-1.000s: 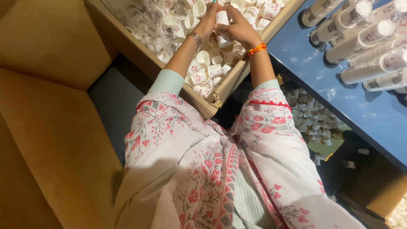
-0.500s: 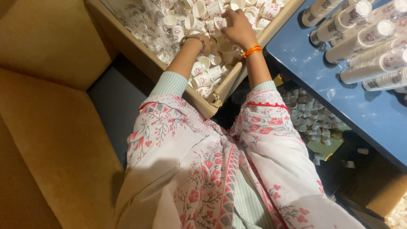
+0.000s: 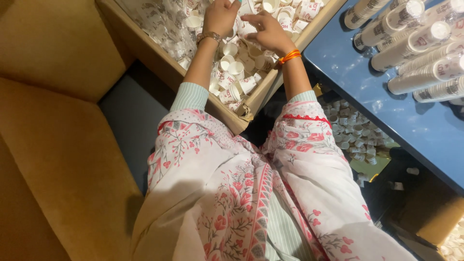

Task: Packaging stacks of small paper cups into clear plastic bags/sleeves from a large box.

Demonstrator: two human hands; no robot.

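We reach both hands into the cardboard box (image 3: 232, 113) at twelve o'clock, left hand (image 3: 221, 17) curled and right hand (image 3: 267, 31) half-open over loose paper cups (image 3: 237, 67), neither visibly gripping one.

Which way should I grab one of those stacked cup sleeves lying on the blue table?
Take a cup stack around its middle, coming down from above. Each lies on its side on the blue table, long and round, packed side by side, so the ends and flanks give less room than the top.

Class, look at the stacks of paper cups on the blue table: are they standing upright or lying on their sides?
Lying on their sides: the cup stacks rest lengthwise on the blue table.
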